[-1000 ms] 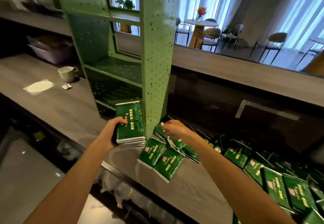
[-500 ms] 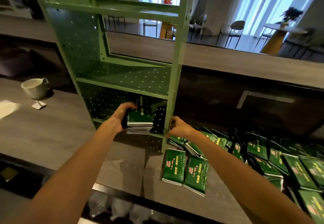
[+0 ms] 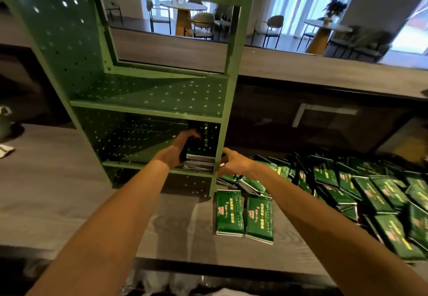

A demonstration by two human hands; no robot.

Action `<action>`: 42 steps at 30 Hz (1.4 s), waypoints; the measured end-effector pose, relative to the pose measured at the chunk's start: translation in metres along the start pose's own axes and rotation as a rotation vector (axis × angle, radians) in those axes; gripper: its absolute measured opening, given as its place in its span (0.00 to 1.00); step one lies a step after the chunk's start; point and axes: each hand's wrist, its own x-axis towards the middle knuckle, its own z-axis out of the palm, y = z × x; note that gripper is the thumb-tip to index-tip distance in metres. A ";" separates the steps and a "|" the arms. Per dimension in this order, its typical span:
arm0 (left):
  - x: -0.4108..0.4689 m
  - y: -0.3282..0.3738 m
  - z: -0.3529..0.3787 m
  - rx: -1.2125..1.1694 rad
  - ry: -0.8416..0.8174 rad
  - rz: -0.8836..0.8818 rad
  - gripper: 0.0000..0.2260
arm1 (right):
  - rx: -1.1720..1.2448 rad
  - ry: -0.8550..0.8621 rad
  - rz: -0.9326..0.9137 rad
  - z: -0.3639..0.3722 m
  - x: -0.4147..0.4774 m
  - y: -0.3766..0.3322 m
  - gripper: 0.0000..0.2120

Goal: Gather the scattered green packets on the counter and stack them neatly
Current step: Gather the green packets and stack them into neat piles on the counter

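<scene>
A stack of green packets [image 3: 200,159] sits on the bottom shelf of the green perforated rack [image 3: 148,110], against its right post. My left hand [image 3: 179,148] reaches into the shelf and grips the stack from its left side. My right hand [image 3: 232,163] is just outside the rack's right post, fingers curled round a packet edge, over the loose packets. Two packets [image 3: 243,217] lie side by side on the counter [image 3: 69,191] in front. Several more scattered green packets [image 3: 361,193] spread to the right.
A pale cup [image 3: 3,122] and a small white wrapper [image 3: 5,150] sit at the counter's far left. The rack's middle shelf [image 3: 150,96] is bare. Beyond a raised ledge are tables and chairs [image 3: 185,20]. The counter's front edge drops off near me.
My left hand carried the stack from in front of the rack into the bottom shelf and set it down there. My right hand stayed by the post over the loose packets.
</scene>
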 end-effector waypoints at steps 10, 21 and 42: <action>-0.004 -0.003 0.008 0.114 -0.016 0.004 0.13 | 0.031 0.010 0.024 0.000 0.000 0.001 0.39; -0.011 -0.018 -0.007 -0.030 0.140 0.159 0.22 | 0.043 0.021 -0.016 0.002 -0.007 0.006 0.38; -0.066 -0.049 0.042 0.510 0.801 0.796 0.09 | -0.154 0.216 -0.086 -0.027 -0.046 0.041 0.22</action>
